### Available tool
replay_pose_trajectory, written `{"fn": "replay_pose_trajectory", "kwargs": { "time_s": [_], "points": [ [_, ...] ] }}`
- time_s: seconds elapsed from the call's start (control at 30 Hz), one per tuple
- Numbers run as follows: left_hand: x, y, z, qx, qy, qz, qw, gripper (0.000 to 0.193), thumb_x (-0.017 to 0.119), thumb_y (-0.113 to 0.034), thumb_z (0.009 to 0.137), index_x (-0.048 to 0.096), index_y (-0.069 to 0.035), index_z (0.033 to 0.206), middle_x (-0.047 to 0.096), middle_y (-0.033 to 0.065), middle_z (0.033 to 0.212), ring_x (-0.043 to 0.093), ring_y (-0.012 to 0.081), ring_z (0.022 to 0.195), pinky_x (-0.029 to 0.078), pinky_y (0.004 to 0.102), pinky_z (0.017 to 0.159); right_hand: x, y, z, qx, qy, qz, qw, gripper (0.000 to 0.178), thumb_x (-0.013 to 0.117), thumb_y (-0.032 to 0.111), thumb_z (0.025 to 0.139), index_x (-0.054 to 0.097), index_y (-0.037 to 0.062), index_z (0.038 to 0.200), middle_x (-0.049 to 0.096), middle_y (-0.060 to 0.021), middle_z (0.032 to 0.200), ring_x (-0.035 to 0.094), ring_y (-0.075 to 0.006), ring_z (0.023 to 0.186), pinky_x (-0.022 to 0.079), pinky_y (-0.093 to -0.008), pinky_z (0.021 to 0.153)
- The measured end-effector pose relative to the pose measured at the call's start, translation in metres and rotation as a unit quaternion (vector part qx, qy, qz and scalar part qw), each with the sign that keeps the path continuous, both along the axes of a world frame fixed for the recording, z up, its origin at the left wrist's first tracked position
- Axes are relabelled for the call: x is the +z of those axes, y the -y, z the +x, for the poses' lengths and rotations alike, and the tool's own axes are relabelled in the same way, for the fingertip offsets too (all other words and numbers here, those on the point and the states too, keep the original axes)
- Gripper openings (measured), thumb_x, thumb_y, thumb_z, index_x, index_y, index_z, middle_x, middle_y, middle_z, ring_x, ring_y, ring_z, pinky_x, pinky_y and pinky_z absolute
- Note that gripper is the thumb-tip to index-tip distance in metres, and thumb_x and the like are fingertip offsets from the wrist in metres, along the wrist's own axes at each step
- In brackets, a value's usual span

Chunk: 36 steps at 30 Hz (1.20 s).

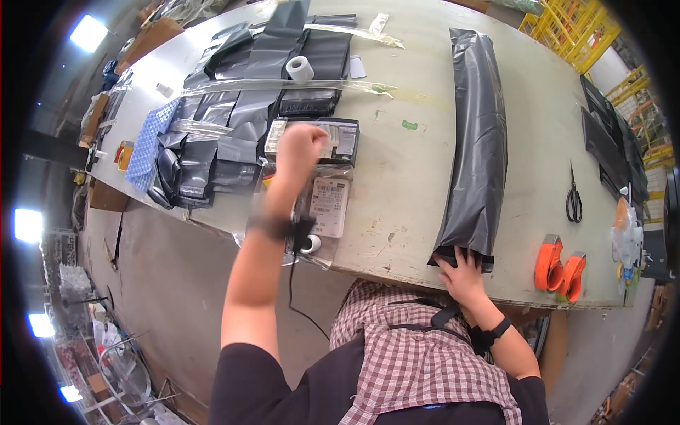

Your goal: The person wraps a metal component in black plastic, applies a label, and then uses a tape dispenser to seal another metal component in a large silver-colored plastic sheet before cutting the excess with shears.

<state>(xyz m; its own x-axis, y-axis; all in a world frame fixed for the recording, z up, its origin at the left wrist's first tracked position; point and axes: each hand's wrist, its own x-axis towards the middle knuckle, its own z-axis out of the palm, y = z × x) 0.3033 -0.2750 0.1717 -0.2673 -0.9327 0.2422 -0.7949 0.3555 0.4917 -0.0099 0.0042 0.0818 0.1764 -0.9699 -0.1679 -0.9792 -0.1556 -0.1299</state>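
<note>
The long bag (pixel 479 134) by the right hand (pixel 464 278) is dark grey. Right of that hand, the tape holders (pixel 547 263) are orange. Left of the left hand (pixel 303 151), a cloth (pixel 147 147) is blue-and-white patterned. Below both hands, the apron (pixel 425 368) has brown-and-white checks.

"How does the bag (pixel 476 142) look?"
"Long and narrow, dark grey, glossy, its plastic wrinkled."
"And how does it lie?"
"Lengthwise on the counter (pixel 397 205), stretching away from the near edge; at its near end, black shows beneath the grey."
</note>
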Motion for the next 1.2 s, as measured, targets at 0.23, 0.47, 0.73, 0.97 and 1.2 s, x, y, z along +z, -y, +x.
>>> {"fn": "replay_pose_trajectory", "kwargs": {
  "time_s": [0.23, 0.47, 0.73, 0.97, 1.2],
  "points": [
    [-0.087, 0.069, 0.035, 0.033, 0.273, 0.069, 0.959, 0.026, 0.077, -0.022, 0.058, 0.069, -0.008, 0.078, 0.062, 0.0134, 0.088, 0.061, 0.0289, 0.085, 0.050, 0.0379, 0.074, 0.006, 0.004, 0.003, -0.020, 0.040, 0.072, 0.996, 0.044, 0.056, 0.033, 0.082, 0.047, 0.0350, 0.125, 0.034, -0.0205, 0.133, 0.031, -0.0449, 0.119, 0.028, -0.0574, 0.096],
    [-0.077, 0.076, 0.051, -0.033, 0.116, 0.075, 0.990, 0.020, 0.076, -0.014, 0.057, 0.070, -0.005, 0.074, 0.063, 0.0098, 0.077, 0.061, 0.0244, 0.074, 0.048, 0.0326, 0.069, 0.004, 0.002, -0.001, -0.005, 0.044, 0.020, 0.999, 0.045, 0.058, 0.031, 0.080, 0.048, 0.0338, 0.124, 0.036, -0.0188, 0.131, 0.033, -0.0424, 0.116, 0.029, -0.0569, 0.094],
    [-0.076, 0.077, 0.057, -0.056, 0.091, 0.072, 0.992, 0.021, 0.076, -0.015, 0.057, 0.070, -0.004, 0.074, 0.063, 0.0096, 0.078, 0.060, 0.0236, 0.073, 0.048, 0.0314, 0.068, 0.006, 0.003, 0.001, -0.005, 0.041, 0.042, 0.998, 0.046, 0.056, 0.030, 0.082, 0.044, 0.0358, 0.126, 0.033, -0.0171, 0.134, 0.031, -0.0419, 0.119, 0.026, -0.0599, 0.095],
    [-0.074, 0.077, 0.054, -0.065, 0.077, 0.077, 0.992, 0.022, 0.077, -0.014, 0.058, 0.069, -0.003, 0.076, 0.063, 0.0093, 0.079, 0.060, 0.0236, 0.073, 0.048, 0.0305, 0.067, 0.000, 0.003, 0.000, -0.018, 0.055, 0.038, 0.998, 0.046, 0.056, 0.030, 0.082, 0.044, 0.0360, 0.127, 0.032, -0.0167, 0.134, 0.030, -0.0421, 0.119, 0.024, -0.0605, 0.097],
    [-0.085, 0.075, 0.067, -0.064, 0.032, 0.074, 0.995, 0.015, 0.072, -0.011, 0.063, 0.069, -0.003, 0.076, 0.063, 0.0095, 0.080, 0.061, 0.0243, 0.071, 0.048, 0.0319, 0.067, 0.002, 0.000, 0.000, -0.003, 0.051, 0.015, 0.999, 0.049, 0.058, 0.030, 0.081, 0.043, 0.0370, 0.127, 0.032, -0.0158, 0.134, 0.029, -0.0422, 0.120, 0.024, -0.0611, 0.096]
  ]
}}
